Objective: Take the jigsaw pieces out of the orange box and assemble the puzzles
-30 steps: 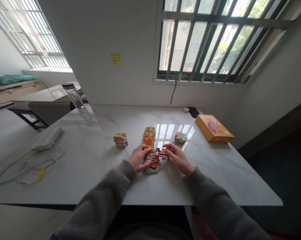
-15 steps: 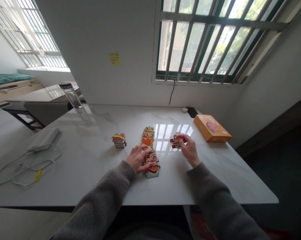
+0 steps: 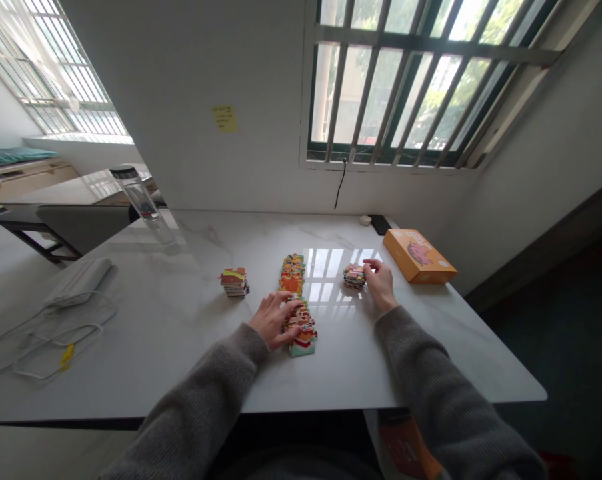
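The row of overlapping puzzle pieces lies at the centre of the frame, running from mid-height down toward the lower edge, with a pale green piece at its near end. The left hand rests over the row's nearer half from its left side, thumb and fingers apart and touching the pieces, clamped on none.

Right of centre sits the right pile, a short stack of pieces. The right hand is at that pile's right edge, fingers bent; whether they pinch a piece, I cannot tell. Left of centre, well apart from both hands, stands the left pile, a brown and yellow-green piece on top.

All lie on the white table. Farther right is an orange box, with a black phone beyond it and a small white thing just beside the phone. A clear bottle stands at upper left; at the far left lie a white device and a looped cord with a yellow tag. A yellow note is on the wall, left of the barred window.
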{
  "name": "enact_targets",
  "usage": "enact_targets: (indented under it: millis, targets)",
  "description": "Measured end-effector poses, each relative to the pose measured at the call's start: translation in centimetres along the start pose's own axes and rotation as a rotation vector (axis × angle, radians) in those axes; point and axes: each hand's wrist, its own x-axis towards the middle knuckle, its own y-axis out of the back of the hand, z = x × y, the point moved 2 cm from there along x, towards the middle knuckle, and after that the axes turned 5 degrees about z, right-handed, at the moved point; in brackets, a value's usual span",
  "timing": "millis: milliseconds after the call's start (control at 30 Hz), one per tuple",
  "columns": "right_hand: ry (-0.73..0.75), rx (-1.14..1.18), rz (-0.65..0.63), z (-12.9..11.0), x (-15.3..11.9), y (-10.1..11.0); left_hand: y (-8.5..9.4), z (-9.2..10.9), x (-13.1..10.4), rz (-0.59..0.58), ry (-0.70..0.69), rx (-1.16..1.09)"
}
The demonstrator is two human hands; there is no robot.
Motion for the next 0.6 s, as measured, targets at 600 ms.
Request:
enact_targets:
  millis: [600]
  targets:
    - [0.816, -0.106, -0.887, -9.2, -15.9, -0.6, 0.8, 1.8, -0.7, -0.092, -0.235, 0.119]
